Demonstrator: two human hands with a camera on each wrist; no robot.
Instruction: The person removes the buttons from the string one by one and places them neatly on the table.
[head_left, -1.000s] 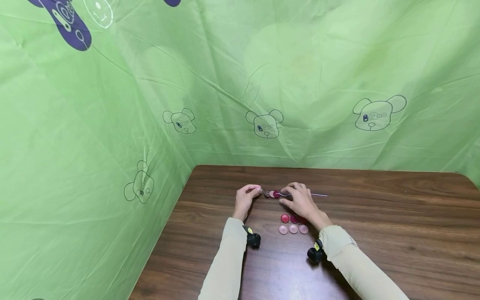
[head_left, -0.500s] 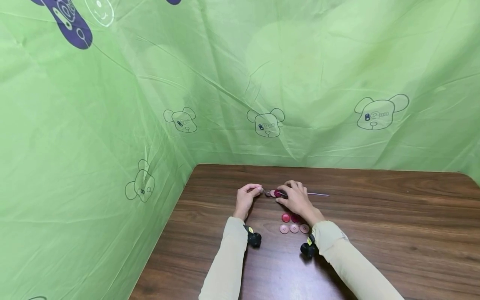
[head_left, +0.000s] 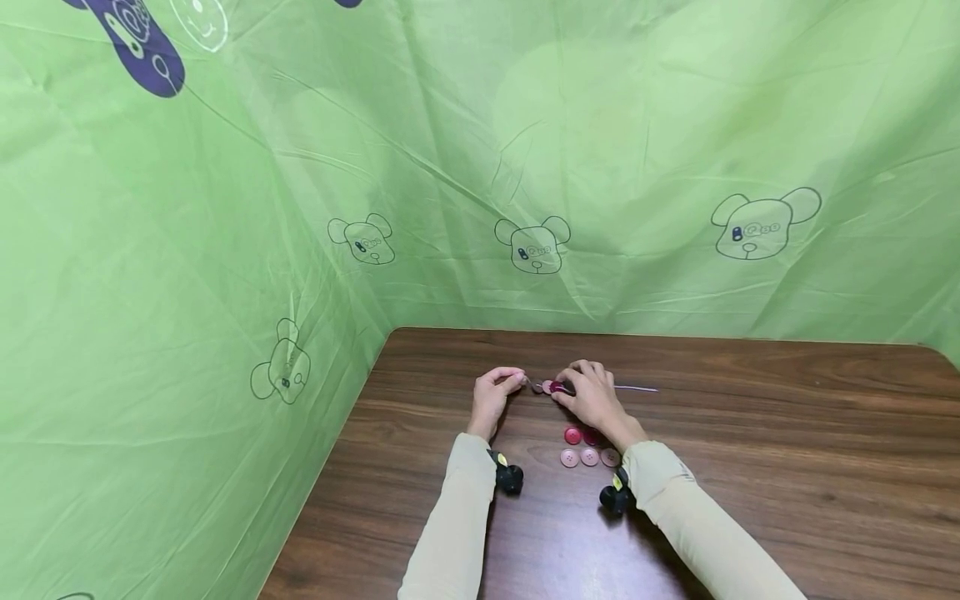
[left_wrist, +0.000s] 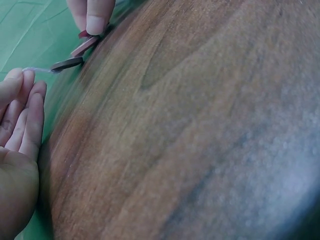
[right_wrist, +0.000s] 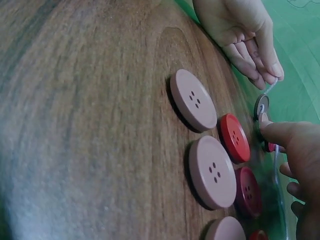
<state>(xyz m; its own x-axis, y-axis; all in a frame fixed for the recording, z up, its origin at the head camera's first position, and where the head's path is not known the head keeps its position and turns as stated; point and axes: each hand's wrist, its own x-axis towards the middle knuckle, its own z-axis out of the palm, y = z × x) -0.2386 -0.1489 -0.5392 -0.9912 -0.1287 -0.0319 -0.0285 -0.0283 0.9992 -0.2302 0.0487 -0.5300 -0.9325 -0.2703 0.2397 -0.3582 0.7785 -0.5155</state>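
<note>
Left grip (head_left: 492, 399) pinching cord (head_left: 637, 388); right grip (head_left: 595, 400) pinching threaded dark-red button (head_left: 556, 387).

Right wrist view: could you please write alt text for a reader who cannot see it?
The left hand pinches a pale string threaded through a dark button; the right hand holds strung buttons beside it. Nearby, pink buttons and red buttons lie on a wooden table.

I see creased green fabric walls (head_left: 450, 150), bear-head outlines (head_left: 536, 250), purple print (head_left: 146, 54) upper left; brown wood-grain table (head_left: 787, 450) below, pale glare (head_left: 558, 575) on its near side.
</note>
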